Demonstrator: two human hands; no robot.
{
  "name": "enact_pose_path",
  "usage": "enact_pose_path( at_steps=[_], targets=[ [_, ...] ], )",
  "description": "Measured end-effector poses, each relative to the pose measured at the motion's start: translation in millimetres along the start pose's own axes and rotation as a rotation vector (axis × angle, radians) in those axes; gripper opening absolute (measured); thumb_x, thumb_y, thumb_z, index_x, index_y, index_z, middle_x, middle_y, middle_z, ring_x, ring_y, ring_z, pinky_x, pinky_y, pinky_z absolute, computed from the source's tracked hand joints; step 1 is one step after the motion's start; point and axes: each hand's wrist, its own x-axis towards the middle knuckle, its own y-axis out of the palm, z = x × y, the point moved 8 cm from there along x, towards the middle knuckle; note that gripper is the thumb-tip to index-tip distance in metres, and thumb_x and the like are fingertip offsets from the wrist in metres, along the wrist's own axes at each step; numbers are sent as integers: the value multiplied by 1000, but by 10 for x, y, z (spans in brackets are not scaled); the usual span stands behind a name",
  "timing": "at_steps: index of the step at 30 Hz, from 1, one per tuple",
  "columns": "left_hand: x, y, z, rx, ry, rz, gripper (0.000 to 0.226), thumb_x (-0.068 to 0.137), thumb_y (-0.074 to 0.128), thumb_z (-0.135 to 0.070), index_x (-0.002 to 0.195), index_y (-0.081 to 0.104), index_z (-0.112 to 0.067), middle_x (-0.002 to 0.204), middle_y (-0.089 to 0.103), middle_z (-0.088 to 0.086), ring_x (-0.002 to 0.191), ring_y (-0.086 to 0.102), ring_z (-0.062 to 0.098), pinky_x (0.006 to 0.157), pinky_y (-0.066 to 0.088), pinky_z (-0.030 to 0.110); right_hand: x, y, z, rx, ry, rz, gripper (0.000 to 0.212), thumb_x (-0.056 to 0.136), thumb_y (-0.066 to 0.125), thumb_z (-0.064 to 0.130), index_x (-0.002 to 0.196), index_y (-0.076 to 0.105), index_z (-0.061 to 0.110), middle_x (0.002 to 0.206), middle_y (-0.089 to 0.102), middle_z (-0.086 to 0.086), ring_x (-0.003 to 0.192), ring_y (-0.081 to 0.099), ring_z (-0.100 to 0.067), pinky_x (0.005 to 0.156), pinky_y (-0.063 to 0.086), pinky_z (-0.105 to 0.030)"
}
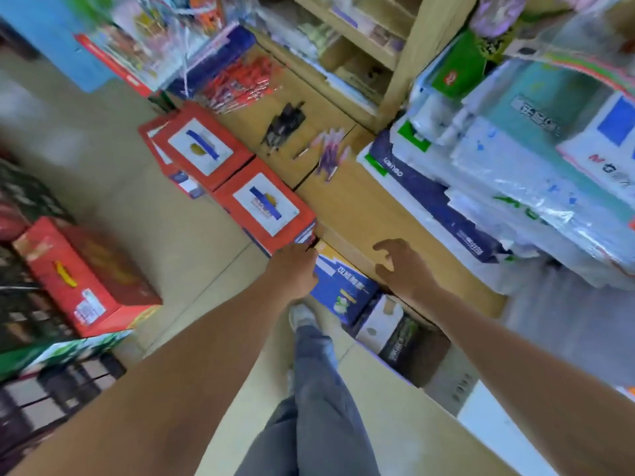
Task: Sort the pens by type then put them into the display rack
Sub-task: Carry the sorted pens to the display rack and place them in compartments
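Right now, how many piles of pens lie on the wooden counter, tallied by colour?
red pile: 1
black pile: 1
purple pile: 1
Total: 3 piles. The single pens within each are too blurred to count.

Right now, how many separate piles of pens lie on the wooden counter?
3: red pens farthest, black pens midway, purple pens nearest; more may be hidden.

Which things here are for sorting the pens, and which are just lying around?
For the job: red pens, black pens, purple pens, piled on the wooden counter.
Just lying about: red boxes, blue box, wrapped paper packs.
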Motion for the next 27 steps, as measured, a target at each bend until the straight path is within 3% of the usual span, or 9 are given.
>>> enact_pose_path(
  at_steps=[11, 17, 22, 27],
  targets=[
    [1274, -315, 1054, -72, -86, 13, 44, 96, 47, -26, 137, 42, -13, 136, 48, 9, 126, 42, 29, 99, 40, 39, 1654, 238, 426, 136, 107, 72, 35, 94, 53, 19, 129, 52, 17, 129, 50, -7, 100, 60, -25, 91, 46, -36],
    [2084, -414, 1370, -63, -109, -18, 46, 96, 44, -26, 139, 38, -12, 134, 46, 11, 123, 42, 29, 94, 40, 40, 2411, 299, 279, 302, 301, -25, 29, 95, 54, 26, 122, 56, 14, 111, 66, -8, 103, 61, -27, 82, 44, -31],
    [2856, -392, 1450, -108, -96, -79, 54, 93, 50, -27, 141, 34, -9, 134, 44, 13, 122, 42, 30, 99, 38, 38, 2973, 326, -23, 409, 461, -127, 38, 93, 58, 34, 120, 53, 8, 102, 68, -15, 96, 63, -32, 77, 46, -33],
    [3472, -360, 1356, -133, -62, -155, 65, 93, 52, -40, 145, 27, -11, 136, 40, 12, 123, 42, 29, 95, 43, 38, 3395, 345, -233, 422, 571, -219, 44, 90, 58, 41, 118, 50, 8, 109, 64, -14, 102, 60, -33, 79, 46, -35]
  ],
)
